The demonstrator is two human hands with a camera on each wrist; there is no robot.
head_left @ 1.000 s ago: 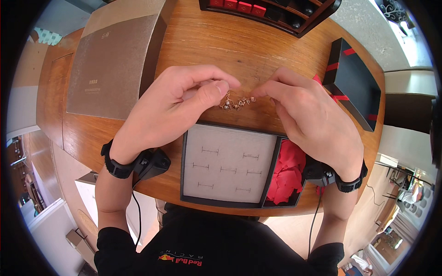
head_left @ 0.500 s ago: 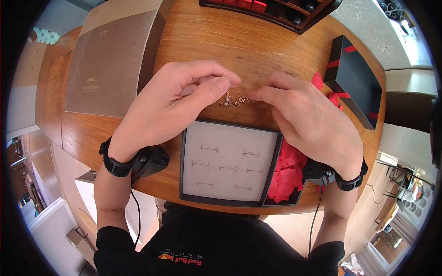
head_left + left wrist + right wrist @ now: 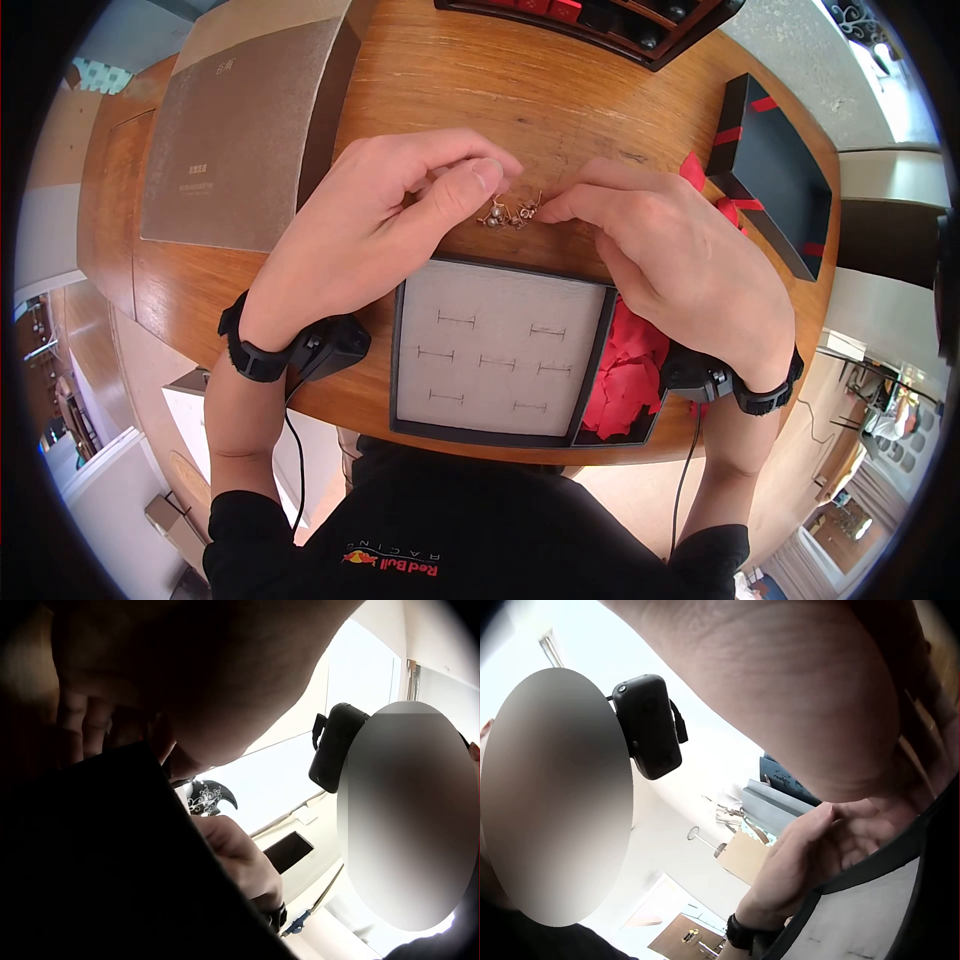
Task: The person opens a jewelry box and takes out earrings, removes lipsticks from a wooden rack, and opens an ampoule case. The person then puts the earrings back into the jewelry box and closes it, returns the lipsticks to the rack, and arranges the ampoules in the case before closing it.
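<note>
A small cluster of gold-coloured jewellery pieces point(image 3: 510, 214), some with pearl-like beads or stones, lies on the wooden table between the two hands. My left hand point(image 3: 400, 205) curves loosely around its left side, thumb tip right above the pieces. Reaching in from the other side, my right hand point(image 3: 655, 230) has its bent fingertips at the nearest piece; whether they pinch it I cannot tell. Just below the hands sits a black tray with a pale lining point(image 3: 497, 395) cut with several short slots. In the right wrist view the left hand point(image 3: 802, 847) shows cupped, thumb raised.
Red petals point(image 3: 625, 385) fill the tray's side compartment. A black lid with red ribbon point(image 3: 775, 185) lies at the right. The large brown box point(image 3: 240, 140) stands at the left. At the far edge is a dark wooden rack point(image 3: 640, 45) with red pieces.
My right hand's fingertips have moved slightly left, and the jewellery at them has drawn in closer to the rest of the cluster. The left hand has hardly moved.
</note>
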